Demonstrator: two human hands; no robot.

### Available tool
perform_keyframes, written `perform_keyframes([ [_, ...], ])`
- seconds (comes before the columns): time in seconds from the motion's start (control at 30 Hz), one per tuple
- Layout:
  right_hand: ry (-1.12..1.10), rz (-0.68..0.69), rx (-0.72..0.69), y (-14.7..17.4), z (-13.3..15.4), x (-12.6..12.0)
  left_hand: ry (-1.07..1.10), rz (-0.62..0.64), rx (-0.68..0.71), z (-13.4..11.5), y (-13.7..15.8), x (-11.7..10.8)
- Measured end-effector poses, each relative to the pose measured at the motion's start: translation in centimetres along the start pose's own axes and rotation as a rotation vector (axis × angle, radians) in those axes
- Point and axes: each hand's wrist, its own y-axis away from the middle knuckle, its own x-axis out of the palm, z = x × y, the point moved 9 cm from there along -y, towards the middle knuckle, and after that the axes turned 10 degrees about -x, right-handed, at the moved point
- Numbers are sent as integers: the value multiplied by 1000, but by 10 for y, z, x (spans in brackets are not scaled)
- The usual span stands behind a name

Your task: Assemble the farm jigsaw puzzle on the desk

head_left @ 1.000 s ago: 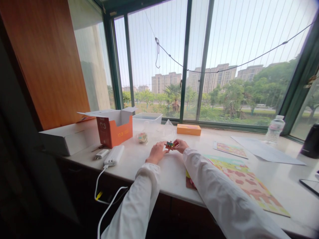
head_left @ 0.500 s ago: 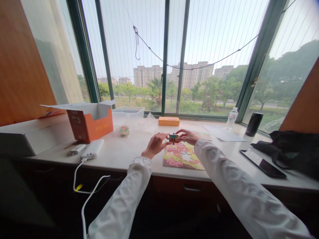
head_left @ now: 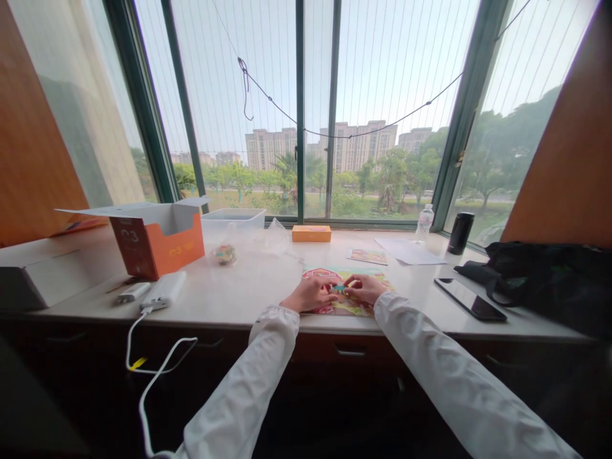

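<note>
Loose white sleeves (head_left: 241, 382), gathered cuffs (head_left: 288, 315)

teal piece (head_left: 339, 289) — over colourful puzzle (head_left: 348, 308)

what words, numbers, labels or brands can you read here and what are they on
"03" or "Q3", first character unclear: dark side of the open box.
The same mark, fainter, with tiny unreadable print beside it: the box's orange face.
Too small or blurred to read: print on the small orange box and the bottle label.
No readable words: the puzzle.
</note>
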Motion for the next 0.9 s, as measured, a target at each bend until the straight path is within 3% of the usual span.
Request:
perform_keyframes([
  [0.43, 64, -13, -62, -2, -4, -1, -13, 44, 40, -3, 0, 3],
  [0.9, 180, -5, -23, -1, -9, 1, -77, 19, -45, 14, -6, 11],
])
